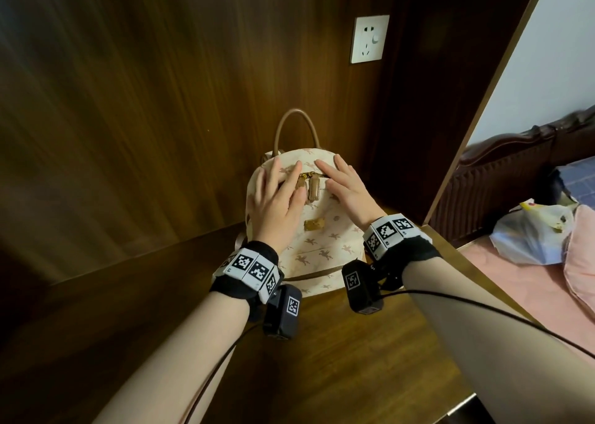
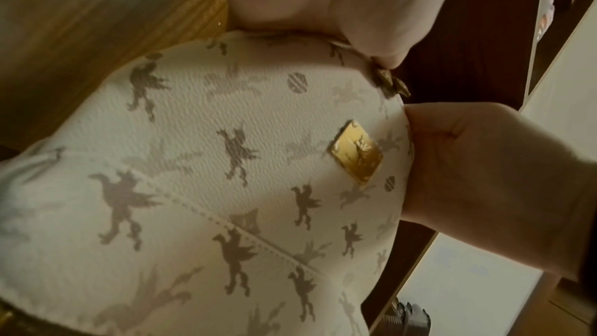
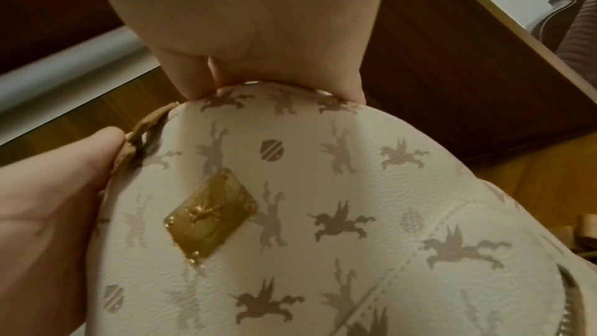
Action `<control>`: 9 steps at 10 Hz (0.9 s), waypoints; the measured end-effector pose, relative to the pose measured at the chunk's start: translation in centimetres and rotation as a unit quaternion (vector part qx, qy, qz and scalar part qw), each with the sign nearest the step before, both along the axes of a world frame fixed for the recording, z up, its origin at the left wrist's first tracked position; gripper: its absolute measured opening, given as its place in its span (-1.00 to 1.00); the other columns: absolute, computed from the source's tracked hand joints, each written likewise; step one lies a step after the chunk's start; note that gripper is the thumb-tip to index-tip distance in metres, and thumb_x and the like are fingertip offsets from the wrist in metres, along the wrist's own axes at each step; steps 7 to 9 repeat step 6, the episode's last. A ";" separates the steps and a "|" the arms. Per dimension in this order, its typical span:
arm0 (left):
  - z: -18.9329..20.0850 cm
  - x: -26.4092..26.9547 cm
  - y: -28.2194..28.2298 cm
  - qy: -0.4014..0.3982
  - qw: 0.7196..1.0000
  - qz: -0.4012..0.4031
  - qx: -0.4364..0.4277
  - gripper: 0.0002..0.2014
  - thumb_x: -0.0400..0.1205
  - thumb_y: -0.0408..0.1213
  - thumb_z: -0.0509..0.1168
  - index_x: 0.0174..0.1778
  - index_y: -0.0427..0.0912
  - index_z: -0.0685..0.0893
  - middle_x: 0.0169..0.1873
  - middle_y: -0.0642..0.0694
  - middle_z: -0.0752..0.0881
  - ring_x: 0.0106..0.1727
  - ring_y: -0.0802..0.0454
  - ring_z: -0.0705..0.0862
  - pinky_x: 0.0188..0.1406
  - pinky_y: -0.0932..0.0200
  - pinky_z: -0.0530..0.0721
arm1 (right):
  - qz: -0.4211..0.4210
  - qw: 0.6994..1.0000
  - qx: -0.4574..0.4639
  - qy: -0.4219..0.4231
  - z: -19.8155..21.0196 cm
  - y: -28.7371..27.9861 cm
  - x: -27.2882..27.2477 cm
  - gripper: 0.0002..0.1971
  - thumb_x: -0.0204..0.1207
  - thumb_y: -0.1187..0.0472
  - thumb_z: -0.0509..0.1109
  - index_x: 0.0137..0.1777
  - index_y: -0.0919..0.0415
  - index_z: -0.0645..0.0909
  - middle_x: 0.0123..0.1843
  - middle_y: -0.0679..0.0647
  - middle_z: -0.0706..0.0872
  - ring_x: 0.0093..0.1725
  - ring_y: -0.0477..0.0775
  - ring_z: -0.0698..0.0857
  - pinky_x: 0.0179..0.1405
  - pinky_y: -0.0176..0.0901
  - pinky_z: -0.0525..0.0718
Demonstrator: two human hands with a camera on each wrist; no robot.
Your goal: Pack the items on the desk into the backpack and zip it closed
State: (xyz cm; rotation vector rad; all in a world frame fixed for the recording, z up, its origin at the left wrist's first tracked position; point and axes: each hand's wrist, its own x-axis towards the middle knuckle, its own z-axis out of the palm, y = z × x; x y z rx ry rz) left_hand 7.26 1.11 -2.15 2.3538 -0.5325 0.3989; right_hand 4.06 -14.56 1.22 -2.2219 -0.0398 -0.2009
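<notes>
Nearest, both forearms are cut off by the lower edge of the head view, each wrist wrapped in a black band carrying white squares with black patterns and a small black box from which a thin cable trails. They reach over the desk [image 1: 370, 359], dark glossy wood with visible grain.

The backpack [image 1: 322, 249] stands upright at the back of the desk, against the wall panel. It is small and dome-shaped, cream with a pebbled surface, printed with brown winged horses, and carries a rectangular gold plate [image 1: 314, 224] on its front. Its base and left side are hidden behind the left wrist.

The left hand [image 1: 278, 203] lies flat on the upper left of the bag, fingers straight and slightly spread. The right hand [image 1: 346, 190] rests on the upper right, fingers extended; the wrist views hide the fingertips behind the bag's curve. Between the hands hang two tan zip pulls [image 1: 309, 187], side by side at the top.

Behind rises a looped brown handle [image 1: 297, 127], then the wood panel with a white socket [image 1: 369, 38]. Far right, a crumpled plastic bag [image 1: 534, 235] lies on pink bedding, partly out of frame.
</notes>
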 end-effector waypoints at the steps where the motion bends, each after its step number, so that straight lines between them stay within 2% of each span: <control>1: -0.1 0.1 0.1 0.006 1.000 -0.014 -0.014 -0.42 0.61 0.20 -0.14 0.57 0.25 0.32 0.68 0.08 0.06 0.68 -0.07 -0.07 0.64 -0.18 -0.02 | -0.006 1.000 -0.018 -0.002 -0.5 -0.1 0.4 -0.57 0.73 0.16 -0.02 0.57 -0.14 0.26 0.68 0.08 0.07 0.65 0.07 -0.03 0.56 -0.04 -0.12; 2: -0.2 0.2 0.2 0.000 0.999 -0.019 -0.026 -0.36 0.55 0.26 -0.21 0.55 0.26 0.36 0.67 0.09 0.10 0.67 -0.05 -0.05 0.63 -0.21 0.02 | -0.015 0.999 -0.044 -0.004 -0.5 0.0 0.1 -0.58 0.74 0.12 -0.06 0.57 -0.06 0.31 0.68 0.07 0.09 0.65 0.13 -0.01 0.57 0.01 -0.08; 3: 0.2 -0.1 0.6 0.027 0.998 -0.037 -0.037 -0.32 0.54 0.28 -0.26 0.59 0.25 0.27 0.68 0.09 0.04 0.68 0.01 -0.11 0.65 -0.16 -0.04 | 0.017 0.994 -0.097 -0.051 -0.3 0.1 -0.4 -0.52 0.76 0.17 -0.18 0.44 0.36 0.45 0.61 0.13 0.30 0.62 0.33 0.16 0.57 0.14 0.09; 4: 0.5 -0.8 1.3 0.042 0.997 -0.068 -0.004 -0.32 0.56 0.26 -0.29 0.65 0.21 -0.05 0.69 0.06 -0.11 0.66 0.14 -0.24 0.67 -0.06 -0.19 | 0.031 0.985 -0.167 -0.006 0.1 -1.1 -1.1 -0.58 0.76 0.15 -0.04 0.57 0.20 0.30 0.66 0.03 0.14 0.67 0.11 0.00 0.59 -0.11 -0.13; 5: 0.5 -2.3 2.7 0.114 0.990 -0.060 -0.063 -0.31 0.61 0.24 -0.16 0.65 0.18 -0.17 0.67 0.16 -0.15 0.59 0.32 -0.24 0.63 0.00 -0.19 | 0.011 0.992 -0.121 -0.013 1.5 -2.5 -2.1 -0.54 0.71 0.03 0.07 0.59 0.09 0.28 0.63 0.05 0.26 0.62 0.03 0.20 0.62 -0.08 0.06; 6: -1.9 -4.4 6.5 0.125 0.986 0.003 -0.107 -0.26 0.54 0.35 -0.15 0.66 0.17 0.03 0.64 0.18 0.05 0.58 0.31 -0.08 0.55 0.02 -0.07 | -0.044 0.995 -0.014 -0.089 4.7 -5.4 -4.4 -0.61 0.69 0.08 0.15 0.49 0.12 0.43 0.49 0.06 0.50 0.46 -0.01 0.46 0.53 0.03 0.37; 9: -1.9 -4.4 6.5 0.125 0.986 0.003 -0.107 -0.26 0.54 0.35 -0.15 0.66 0.17 0.03 0.64 0.18 0.05 0.58 0.31 -0.08 0.55 0.02 -0.07 | -0.044 0.995 -0.014 -0.089 4.7 -5.4 -4.4 -0.61 0.69 0.08 0.15 0.49 0.12 0.43 0.49 0.06 0.50 0.46 -0.01 0.46 0.53 0.03 0.37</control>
